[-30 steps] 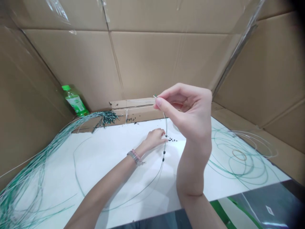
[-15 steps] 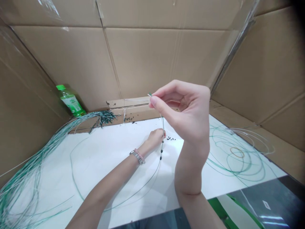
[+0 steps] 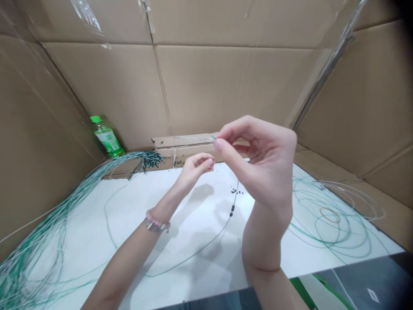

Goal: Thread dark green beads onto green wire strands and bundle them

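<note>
Head camera: the right hand, raised high and close to the view, is pinching a thin green and pale strand between thumb and forefinger, and the strand's tips are poking out just past the fingertips. The left hand, lower and to its left, is hovering above the table, its thumb and fingertips pressing together; whether they are gripping something tiny is too small to tell. A silver and pink bracelet is circling the left wrist.

Beneath the right hand, the strand is hanging down, carrying small black beads clustered together, then curving left across the white tabletop toward the left forearm. Loose black bits are lying on the table near the strand, just above the threaded beads in the view.

Farther out, a thick bundle of green and clear strands is sweeping along the left side, its dark, knotted-looking ends resting on the cardboard strip at the back. More dark specks are dotting that strip. Behind the bundle, a green-capped bottle is leaning in the corner against the cardboard walls. Loose green and clear loops are spreading over the table's right side, around a small tan ring.
</note>
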Demonstrator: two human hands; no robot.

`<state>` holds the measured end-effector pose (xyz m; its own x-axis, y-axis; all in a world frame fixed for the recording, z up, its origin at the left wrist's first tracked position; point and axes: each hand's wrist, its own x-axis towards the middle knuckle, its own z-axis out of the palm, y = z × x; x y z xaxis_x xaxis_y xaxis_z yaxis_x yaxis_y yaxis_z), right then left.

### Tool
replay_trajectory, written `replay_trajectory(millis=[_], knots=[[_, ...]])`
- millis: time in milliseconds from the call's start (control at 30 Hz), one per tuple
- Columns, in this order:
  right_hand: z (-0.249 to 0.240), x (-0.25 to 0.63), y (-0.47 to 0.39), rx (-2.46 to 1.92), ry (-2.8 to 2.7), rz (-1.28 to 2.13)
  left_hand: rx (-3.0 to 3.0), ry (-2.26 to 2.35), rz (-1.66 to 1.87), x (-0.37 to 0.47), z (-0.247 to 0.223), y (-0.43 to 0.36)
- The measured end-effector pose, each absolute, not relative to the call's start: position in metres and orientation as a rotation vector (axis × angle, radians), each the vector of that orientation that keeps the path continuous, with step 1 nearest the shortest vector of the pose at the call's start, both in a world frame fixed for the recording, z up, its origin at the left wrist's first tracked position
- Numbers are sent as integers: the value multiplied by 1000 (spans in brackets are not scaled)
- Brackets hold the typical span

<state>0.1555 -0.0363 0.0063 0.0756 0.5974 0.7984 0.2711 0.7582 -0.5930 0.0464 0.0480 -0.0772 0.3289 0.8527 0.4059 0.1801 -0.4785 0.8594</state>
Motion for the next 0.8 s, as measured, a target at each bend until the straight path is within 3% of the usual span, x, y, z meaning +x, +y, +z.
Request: replay_trajectory(millis=[233,800], knots=[[2,140,-40,-737,-1677,282,1187,343,1269,-7,-35,13],[-2,114,-42,-622,-1702,257,1334,294,1367,-24,-22,-1]])
